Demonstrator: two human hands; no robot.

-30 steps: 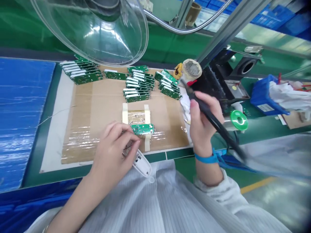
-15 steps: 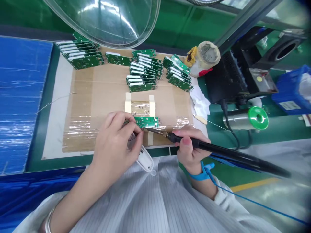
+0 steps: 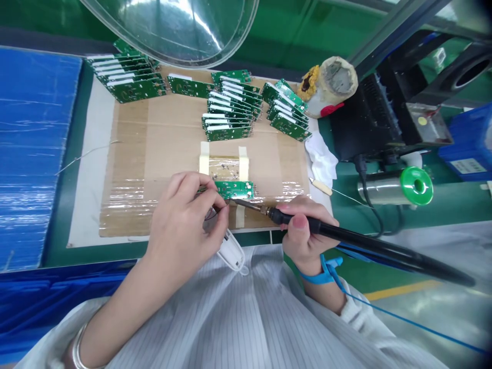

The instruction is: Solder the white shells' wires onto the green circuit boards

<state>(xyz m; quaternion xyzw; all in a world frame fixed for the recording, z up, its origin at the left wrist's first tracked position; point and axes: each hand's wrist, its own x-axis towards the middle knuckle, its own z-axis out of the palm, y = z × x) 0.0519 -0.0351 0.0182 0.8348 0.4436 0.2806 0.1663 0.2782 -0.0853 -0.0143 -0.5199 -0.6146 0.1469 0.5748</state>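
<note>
My right hand (image 3: 307,230) is closed round the black handle of a soldering iron (image 3: 292,219). The iron's tip points left, at the lower edge of a green circuit board (image 3: 235,189) on the cardboard; whether it touches cannot be made out. My left hand (image 3: 190,215) is at the board's left end, thumb and forefinger pinched close to the iron's tip. A thin dark wire (image 3: 210,215) shows by these fingers. Below the left hand, a white plastic housing (image 3: 232,253) lies at the table's front edge, partly covered by the hand.
Several circuit boards (image 3: 226,115) lean in rows along the back of the cardboard (image 3: 172,133). A solder spool (image 3: 395,185), a white cloth (image 3: 322,159) and a wooden-handled tool (image 3: 321,186) lie right. A round magnifier lens (image 3: 180,31) hangs over the back. Blue sheeting (image 3: 34,154) is left.
The view has shifted slightly, moving the scene a little. Both hands keep nearly the same pose, with the iron's tip still close to the left fingertips.
</note>
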